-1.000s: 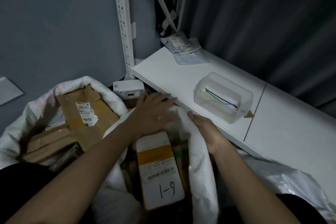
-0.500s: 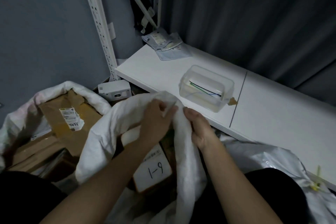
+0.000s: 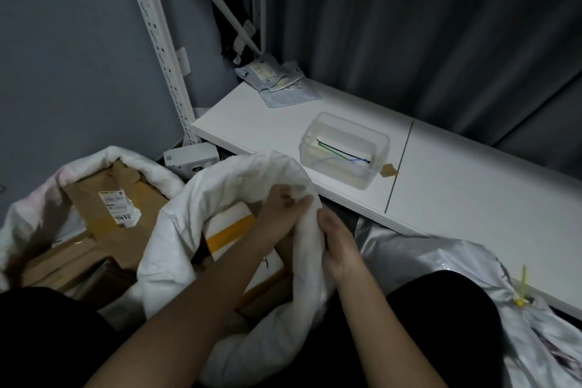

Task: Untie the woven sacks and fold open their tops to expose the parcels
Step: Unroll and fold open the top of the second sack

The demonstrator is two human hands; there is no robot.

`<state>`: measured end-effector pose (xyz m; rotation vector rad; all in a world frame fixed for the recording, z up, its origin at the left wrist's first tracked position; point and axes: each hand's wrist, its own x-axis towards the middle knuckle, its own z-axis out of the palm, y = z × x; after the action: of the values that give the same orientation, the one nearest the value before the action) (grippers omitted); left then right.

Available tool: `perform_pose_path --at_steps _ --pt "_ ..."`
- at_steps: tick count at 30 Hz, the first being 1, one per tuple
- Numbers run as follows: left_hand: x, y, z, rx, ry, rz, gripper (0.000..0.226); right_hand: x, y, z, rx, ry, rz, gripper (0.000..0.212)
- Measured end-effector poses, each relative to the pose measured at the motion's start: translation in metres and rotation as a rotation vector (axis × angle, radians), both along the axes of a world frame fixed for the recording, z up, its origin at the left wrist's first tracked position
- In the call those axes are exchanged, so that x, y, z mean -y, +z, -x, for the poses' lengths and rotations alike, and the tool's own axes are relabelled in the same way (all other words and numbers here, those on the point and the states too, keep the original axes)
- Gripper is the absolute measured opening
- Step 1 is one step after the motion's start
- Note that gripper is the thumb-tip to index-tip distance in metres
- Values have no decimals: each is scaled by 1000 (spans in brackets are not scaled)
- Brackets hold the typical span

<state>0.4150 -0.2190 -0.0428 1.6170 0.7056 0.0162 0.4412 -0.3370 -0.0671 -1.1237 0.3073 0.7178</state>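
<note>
Both hands are at the far side of the rolled white rim of the middle woven sack (image 3: 220, 186), which stands open just in front of the person's knees. The left hand (image 3: 285, 208) reaches in from inside the mouth, its fingers curled over the rim and gripping the cloth. The right hand (image 3: 338, 242) lies on the outside of the same fold, touching the left, fingers wrapped round the bunched fabric.

Under the left forearm, inside the sack, a white parcel with an orange band (image 3: 230, 227) lies exposed, with brown cartons below it.

To the left of the left hand a second sack (image 3: 148, 164) stands open too, its rim folded down around a brown cardboard parcel (image 3: 126, 198) bearing a white label.

To the right of the right hand lies a silvery grey sack (image 3: 441, 255), its neck tied with a yellow-green zip tie (image 3: 522, 287).

Beyond the hands runs a white shelf (image 3: 456, 192) with a clear plastic box (image 3: 345, 148) holding cable ties, and farther back some grey pouches (image 3: 277, 82) by the perforated white upright (image 3: 157, 35).
</note>
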Motion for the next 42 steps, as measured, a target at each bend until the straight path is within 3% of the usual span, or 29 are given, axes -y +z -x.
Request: perform_pose_path --at_steps 1,2,4,6,8,10,12,14,15,16,17,19,21,23,25,27,28,31,33,35,38,40,42 --pt "2 -5 2 -6 -38 -88 51 -2 -3 -1 23 -29 45 30" --pt "3 -9 1 -3 -48 -180 47 -3 -2 1 154 -40 238 24" --pt "4 -10 -2 29 2 -269 39 3 -4 6 610 -14 673 18" --pt "6 -4 -8 53 46 -317 35 10 -8 15 884 109 840 34" --pt "8 -1 -14 40 66 -338 32 11 -12 23 877 309 922 46" --pt "10 3 -14 25 76 -232 29 10 -14 28 829 384 918 44" --pt "11 8 -5 30 128 -17 24 10 -7 20 558 181 634 35" --pt "8 5 10 64 104 113 16 12 -2 9 110 31 117 28" --pt "8 4 16 58 22 131 13 14 -4 6 8 -13 -25 26" --pt "7 3 20 49 -54 137 16 14 -5 4 18 -29 -28 25" --pt "7 -2 21 25 -86 108 22 12 -7 5 121 -9 104 23" --pt "9 -5 17 -8 -68 -17 27 12 -13 5 482 -19 561 19" --pt "14 1 11 1 -37 -144 25 18 -18 7 810 23 867 33" --pt "21 10 1 -13 -35 -197 28 20 -20 21 923 118 971 56" --pt "31 17 -6 -145 -82 -309 35 15 -24 36 896 253 1023 57" --pt "32 18 -5 -138 -60 -326 36 13 -23 37 765 229 923 39" --pt "30 15 -5 -100 -72 -254 34 14 -19 31 613 157 767 30" --pt "18 16 12 52 -78 -11 14 24 -5 15 69 -42 2 20" --pt "11 11 16 4 -172 -6 17 26 -2 17 -3 -91 -126 12" --pt "13 5 18 -62 -265 -88 23 19 -6 21 63 -137 82 13" --pt "19 2 12 -71 -215 -303 20 18 -14 24 457 -164 599 22" --pt "20 6 7 -54 -175 -424 22 20 -13 33 747 -65 825 33" --pt "22 13 0 -99 -210 -524 25 16 -13 50 870 127 974 37"
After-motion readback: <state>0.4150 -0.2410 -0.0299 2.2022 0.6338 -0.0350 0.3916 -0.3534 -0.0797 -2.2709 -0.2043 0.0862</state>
